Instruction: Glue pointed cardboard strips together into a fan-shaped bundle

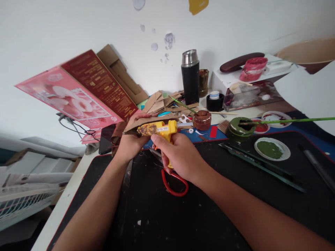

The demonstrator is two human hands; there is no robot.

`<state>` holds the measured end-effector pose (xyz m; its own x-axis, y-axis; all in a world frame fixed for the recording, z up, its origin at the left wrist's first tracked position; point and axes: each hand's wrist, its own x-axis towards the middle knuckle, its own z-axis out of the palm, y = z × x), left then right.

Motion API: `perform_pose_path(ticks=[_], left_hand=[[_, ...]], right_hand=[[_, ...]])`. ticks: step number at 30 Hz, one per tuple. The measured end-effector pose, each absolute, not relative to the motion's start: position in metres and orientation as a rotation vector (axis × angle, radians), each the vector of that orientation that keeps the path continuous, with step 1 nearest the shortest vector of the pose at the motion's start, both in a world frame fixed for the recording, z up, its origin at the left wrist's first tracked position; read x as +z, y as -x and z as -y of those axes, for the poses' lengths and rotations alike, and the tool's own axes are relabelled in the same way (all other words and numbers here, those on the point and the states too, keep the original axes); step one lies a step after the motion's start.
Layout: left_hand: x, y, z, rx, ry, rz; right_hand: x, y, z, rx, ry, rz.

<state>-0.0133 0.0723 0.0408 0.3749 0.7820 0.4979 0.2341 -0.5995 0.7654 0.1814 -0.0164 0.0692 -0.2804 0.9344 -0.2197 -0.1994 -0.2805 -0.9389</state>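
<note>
My right hand (pixel 180 155) is wrapped round the grip of a yellow hot glue gun (pixel 163 129), forefinger at the trigger, nozzle pointing left. My left hand (pixel 131 141) grips a folded brown cardboard piece (pixel 146 121) and holds it against the gun's stained nozzle end. Both hands hover over the far left part of a black work mat (pixel 183 216). Red-handled scissors (pixel 175 184) lie on the mat just under my right wrist.
A pink and dark red box (pixel 78 92) leans at the back left. Cardboard scraps (pixel 162 101), a black flask (pixel 190 76), a brown jar (pixel 202 120), a green paint pot with a green brush (pixel 240 126), a green paint lid (pixel 272 149) and a dark ruler (pixel 259 164) lie right.
</note>
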Motion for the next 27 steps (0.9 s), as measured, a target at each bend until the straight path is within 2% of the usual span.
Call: perform_pose_path(ticks=[27], left_hand=[[0.044,0.012,-0.071,1.173,-2.040,-0.843]], right_hand=[[0.055,-0.183,0.016,1.572,1.155,1.172]])
